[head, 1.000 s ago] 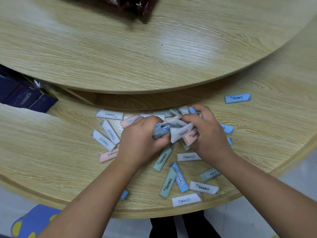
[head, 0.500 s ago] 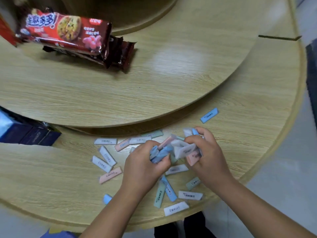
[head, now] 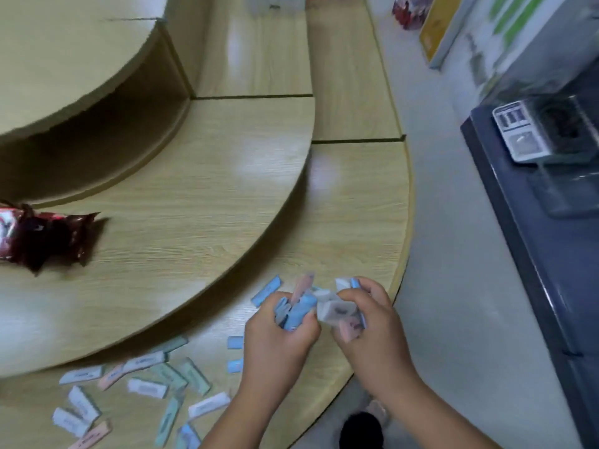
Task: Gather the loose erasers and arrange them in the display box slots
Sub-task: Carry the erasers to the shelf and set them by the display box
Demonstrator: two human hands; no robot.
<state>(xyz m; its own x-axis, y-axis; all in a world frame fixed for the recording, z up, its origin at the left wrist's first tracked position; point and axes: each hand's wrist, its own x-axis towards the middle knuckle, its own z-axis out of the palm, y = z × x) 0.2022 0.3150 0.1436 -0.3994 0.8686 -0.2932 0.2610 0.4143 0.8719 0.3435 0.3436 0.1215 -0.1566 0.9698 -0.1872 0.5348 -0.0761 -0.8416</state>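
Observation:
My left hand grips a bunch of blue and pink erasers. Beside it, my right hand holds a bunch of white, blue and pink erasers; the two bunches touch above the lowest wooden tier. Several loose erasers in white, green, pink and blue lie scattered on that tier at the lower left. One blue eraser lies just beyond my left hand. No display box is in view.
A curved middle tier carries a dark red snack packet at the left. A higher round tier rises behind it. To the right are the pale floor and a dark counter with a grey device.
The view has swung right and up, so the scattered erasers now sit lower left. Both hands keep their bunches of erasers, held together, and have lifted toward the tier's right edge.

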